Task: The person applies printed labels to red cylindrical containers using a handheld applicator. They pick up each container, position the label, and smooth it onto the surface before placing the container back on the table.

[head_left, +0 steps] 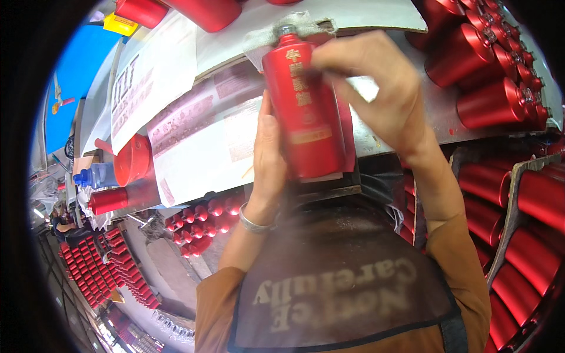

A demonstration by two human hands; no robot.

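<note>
A red bottle (306, 123) with gold lettering down its front and a bare grey neck leans in front of me. My left hand (269, 147) supports it from the left side, fingers behind it and thumb along its edge. At the bottle's upper right, my right hand (376, 82) is raised with thumb and fingertips brought together in a pinch. Motion blurs those fingertips, so I cannot make out what is in them or whether they touch the bottle. The bottle's neck rests by a whitish cloth pad (315, 25) on the bench.
Printed sheets (203, 132) cover the bench on the left, near a red cup (134, 160) and a clear bottle with a blue cap (97, 176). Several red bottles (471, 59) lie stacked at right. Below them, wooden-edged racks (511, 217) hold more. Further rows (97, 270) stand on the floor.
</note>
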